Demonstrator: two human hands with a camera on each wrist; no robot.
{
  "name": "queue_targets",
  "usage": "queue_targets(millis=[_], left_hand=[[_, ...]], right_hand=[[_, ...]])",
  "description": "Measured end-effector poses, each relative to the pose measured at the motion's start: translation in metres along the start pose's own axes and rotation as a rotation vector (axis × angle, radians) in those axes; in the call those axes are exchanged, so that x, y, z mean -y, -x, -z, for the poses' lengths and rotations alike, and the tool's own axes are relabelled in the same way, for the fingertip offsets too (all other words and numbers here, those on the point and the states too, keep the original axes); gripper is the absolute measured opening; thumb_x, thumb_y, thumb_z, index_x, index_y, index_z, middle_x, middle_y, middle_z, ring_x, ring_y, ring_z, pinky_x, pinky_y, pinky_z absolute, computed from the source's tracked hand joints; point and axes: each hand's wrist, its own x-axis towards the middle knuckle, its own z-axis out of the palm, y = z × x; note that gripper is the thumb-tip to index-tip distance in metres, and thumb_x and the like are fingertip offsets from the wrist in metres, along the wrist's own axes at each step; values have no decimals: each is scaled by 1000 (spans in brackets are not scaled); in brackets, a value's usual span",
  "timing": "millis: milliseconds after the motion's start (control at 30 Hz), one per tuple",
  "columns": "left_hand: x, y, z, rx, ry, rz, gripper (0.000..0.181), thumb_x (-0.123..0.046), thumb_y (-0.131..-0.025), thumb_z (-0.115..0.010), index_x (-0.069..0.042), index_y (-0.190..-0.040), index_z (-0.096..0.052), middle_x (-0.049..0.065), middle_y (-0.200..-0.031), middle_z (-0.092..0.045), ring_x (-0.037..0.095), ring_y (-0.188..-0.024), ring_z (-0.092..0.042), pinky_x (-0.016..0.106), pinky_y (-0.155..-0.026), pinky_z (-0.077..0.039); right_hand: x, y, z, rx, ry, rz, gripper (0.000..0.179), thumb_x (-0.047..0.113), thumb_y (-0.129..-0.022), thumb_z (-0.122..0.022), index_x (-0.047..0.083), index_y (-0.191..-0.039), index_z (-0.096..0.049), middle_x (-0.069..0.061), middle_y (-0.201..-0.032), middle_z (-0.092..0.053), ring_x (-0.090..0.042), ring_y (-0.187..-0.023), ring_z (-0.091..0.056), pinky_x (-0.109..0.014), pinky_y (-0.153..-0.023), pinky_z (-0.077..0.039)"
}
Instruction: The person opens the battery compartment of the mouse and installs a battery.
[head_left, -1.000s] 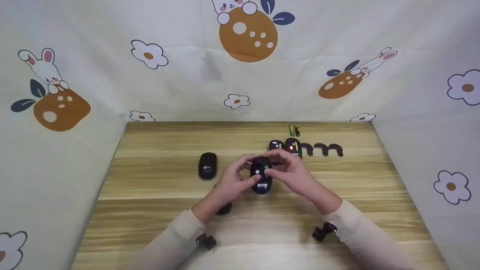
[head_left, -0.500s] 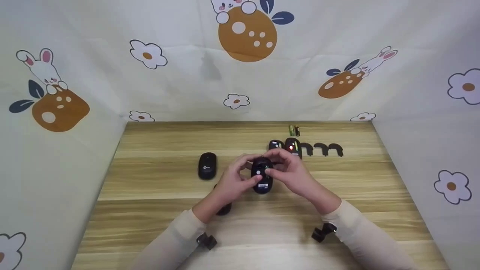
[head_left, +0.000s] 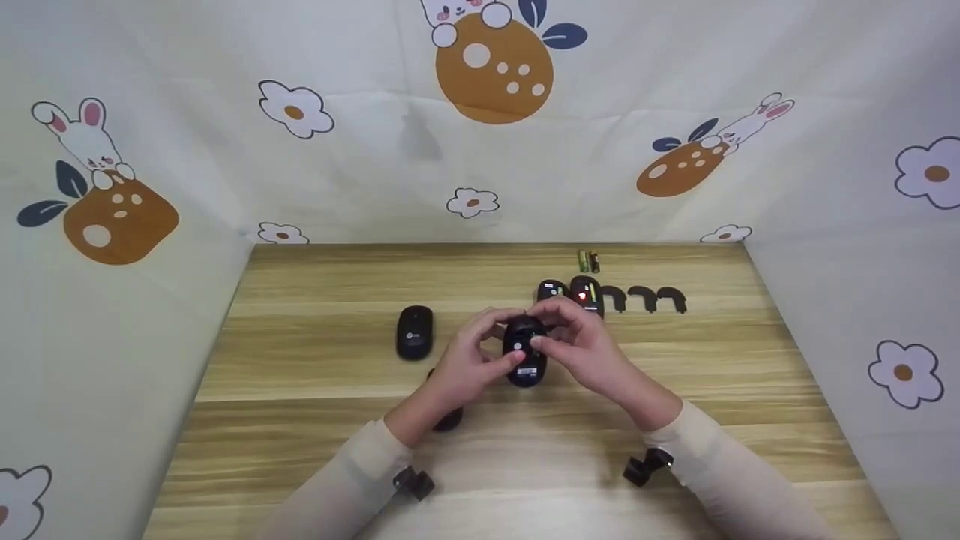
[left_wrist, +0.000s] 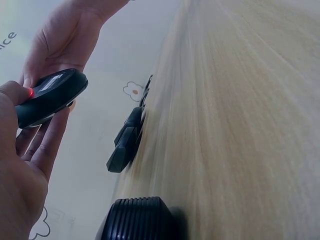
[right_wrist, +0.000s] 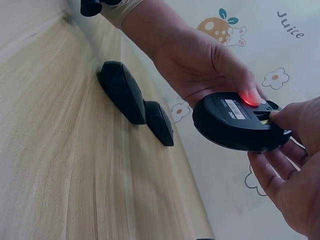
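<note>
Black mouse (right_wrist: 234,125), tan wood-grained table (head_left: 300,465)

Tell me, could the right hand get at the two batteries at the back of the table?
Probably not right now: the right hand and left hand hold an upturned mouse, and another mouse lies between the right hand and the batteries.
</note>
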Motion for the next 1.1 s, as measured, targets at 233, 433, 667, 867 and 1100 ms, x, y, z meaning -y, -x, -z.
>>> queue_targets(millis=[233, 433, 667, 867, 1100], left_hand=[[0, 0, -1, 5, -16, -6, 56, -19, -100, -85, -12, -151, -64, 4, -140, -66, 33, -115, -67, 35, -70, -68], [1, 0, 0, -1, -48, 34, 55, -22, -100, -85, -16, -151, -65, 2, -139, -67, 27, -115, -68, 33, -71, -67], [-1, -1, 0, -3, -43, 30, 57, -19, -102, -83, -19, -155, -63, 4, -146, -64, 22, -114, -70, 36, -76, -68], [0, -1, 0, -6, -12, -14, 51, -16, -103, -81, -17, -152, -66, 6, -143, -65, 28, -109, -72, 41, -82, -69], [-2, -2, 1, -6, 64, 23, 54, -13, -102, -81, -13, -154, -64, 10, -146, -62, 30, -110, -74, 42, -84, -69]], right_hand=[[-1, 1, -1, -13, 47, 30, 33, -6, -98, -77, 6, -128, -73, -11, -125, -71, -29, -115, -68, -37, -91, -64], [-1, 1, -1, -19, 50, 18, 33, -5, -98, -77, 6, -129, -73, -10, -125, -71, -28, -115, -69, -41, -93, -65], [-5, 1, 0, -14, 21, -5, 36, 0, -99, -79, 5, -134, -73, -12, -129, -73, -30, -119, -70, -45, -98, -64], [-8, 4, 2, -2, 36, 40, 44, 2, -97, -83, 6, -139, -72, -12, -134, -67, -32, -118, -69, -37, -98, -64], [-12, 9, 6, 79, 152, 138, 73, 13, -88, -94, 11, -154, -62, -9, -150, -57, -29, -122, -66, -43, -108, -60]])
